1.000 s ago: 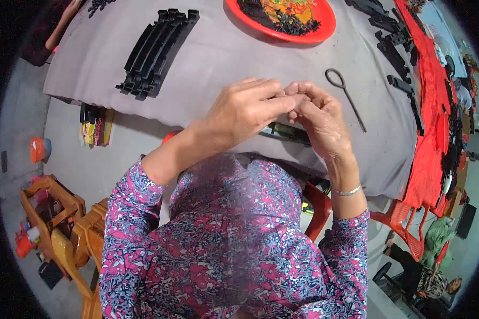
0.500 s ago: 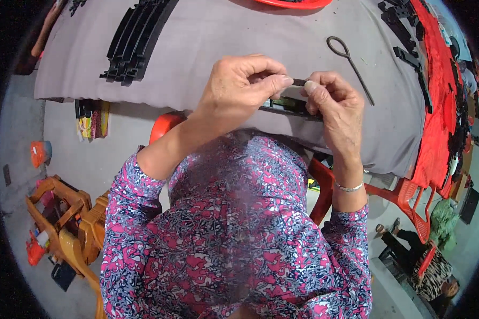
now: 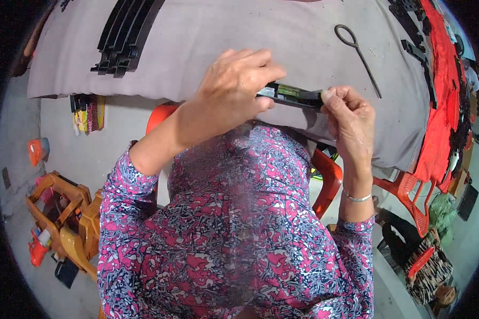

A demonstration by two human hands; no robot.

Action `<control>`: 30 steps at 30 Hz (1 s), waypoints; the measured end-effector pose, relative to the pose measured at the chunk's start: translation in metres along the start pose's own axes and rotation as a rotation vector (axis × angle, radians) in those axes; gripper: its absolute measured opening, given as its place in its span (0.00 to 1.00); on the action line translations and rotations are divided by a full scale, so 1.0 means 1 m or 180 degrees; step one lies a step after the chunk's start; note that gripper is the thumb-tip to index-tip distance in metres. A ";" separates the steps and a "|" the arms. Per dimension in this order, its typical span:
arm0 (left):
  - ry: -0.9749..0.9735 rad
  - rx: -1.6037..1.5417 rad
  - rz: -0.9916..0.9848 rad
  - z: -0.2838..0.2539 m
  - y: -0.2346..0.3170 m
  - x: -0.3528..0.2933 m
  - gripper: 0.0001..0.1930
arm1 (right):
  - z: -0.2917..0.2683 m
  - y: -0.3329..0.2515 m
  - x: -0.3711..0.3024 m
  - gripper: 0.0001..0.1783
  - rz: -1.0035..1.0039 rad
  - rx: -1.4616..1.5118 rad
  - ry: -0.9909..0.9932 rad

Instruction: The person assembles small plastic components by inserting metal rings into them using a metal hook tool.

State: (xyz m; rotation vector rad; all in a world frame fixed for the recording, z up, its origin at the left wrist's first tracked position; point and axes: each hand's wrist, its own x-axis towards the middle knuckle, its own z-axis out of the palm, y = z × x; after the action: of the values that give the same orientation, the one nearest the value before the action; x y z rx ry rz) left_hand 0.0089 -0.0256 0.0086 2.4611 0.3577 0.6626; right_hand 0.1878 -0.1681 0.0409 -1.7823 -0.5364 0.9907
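Observation:
A long, narrow black plastic part (image 3: 308,98) with a shiny, see-through stretch lies across the near edge of the cloth-covered table, between my hands. Its right end meets the pinched thumb and fingers of my right hand (image 3: 351,114). Over its left end is my left hand (image 3: 239,80), with fingers stretched out above the part and the thumb below it. The small dark strip seen earlier cannot be made out now. Beyond my right hand a metal rod with a looped end (image 3: 364,61) lies on the cloth.
Curved black plastic parts (image 3: 125,40) lie side by side at the table's far left. More black parts (image 3: 420,58) lie along the right edge beside red cloth (image 3: 440,106). Red chairs (image 3: 410,196) stand by the table, a wooden chair (image 3: 64,207) at left. Another person (image 3: 426,260) sits lower right.
Before, both hands pinched a small dark strip between them. My left hand has let go and spread its fingers, and my right hand has moved down to the black part's end.

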 end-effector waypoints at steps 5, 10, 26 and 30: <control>-0.0046 -0.0103 -0.0216 0.009 0.005 -0.005 0.15 | 0.014 0.001 -0.004 0.08 -0.0099 -0.0180 0.0163; 0.0267 -0.0285 -0.0238 0.018 0.008 -0.006 0.16 | 0.026 -0.003 -0.007 0.08 0.0065 -0.0260 0.0323; 0.0223 -0.0347 -0.0306 0.020 0.008 -0.009 0.21 | 0.026 0.012 0.000 0.10 -0.0570 -0.1377 0.0612; 0.0266 -0.0487 -0.0352 0.018 0.008 -0.010 0.23 | 0.024 0.010 0.002 0.11 -0.0536 -0.1498 0.0581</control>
State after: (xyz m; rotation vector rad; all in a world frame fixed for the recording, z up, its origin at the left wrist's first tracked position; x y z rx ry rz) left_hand 0.0110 -0.0445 -0.0034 2.2566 0.4550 0.7198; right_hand 0.1680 -0.1575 0.0266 -2.1723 -0.8380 0.6069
